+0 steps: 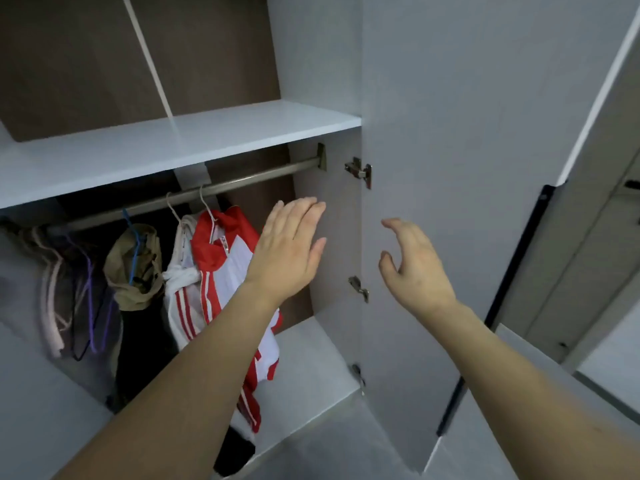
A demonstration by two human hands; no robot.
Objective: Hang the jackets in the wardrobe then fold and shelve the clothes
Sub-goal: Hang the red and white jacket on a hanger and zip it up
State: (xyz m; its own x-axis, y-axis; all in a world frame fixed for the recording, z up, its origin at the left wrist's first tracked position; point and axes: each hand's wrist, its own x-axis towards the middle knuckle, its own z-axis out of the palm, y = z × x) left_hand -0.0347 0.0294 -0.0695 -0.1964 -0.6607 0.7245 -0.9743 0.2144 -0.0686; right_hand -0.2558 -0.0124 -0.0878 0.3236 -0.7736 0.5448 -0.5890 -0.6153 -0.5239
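I am holding both hands empty, the left hand (pixel 289 247) flat and the right hand (pixel 412 261) loosely curled, beside the red-and-white jacket (pixel 211 271) hanging on the rail (pixel 242 180), and judging it needs straightening before folding begins.

Jackets (pixel 221 271) hang from the rail (pixel 194 192) under the shelf (pixel 173 147).

Honestly there's no text to read here. The red and white jacket (pixel 221 271) hanging in the wardrobe has a small mark near its collar, but it's too blurry to make out. No labels, brands or numbers show anywhere else.
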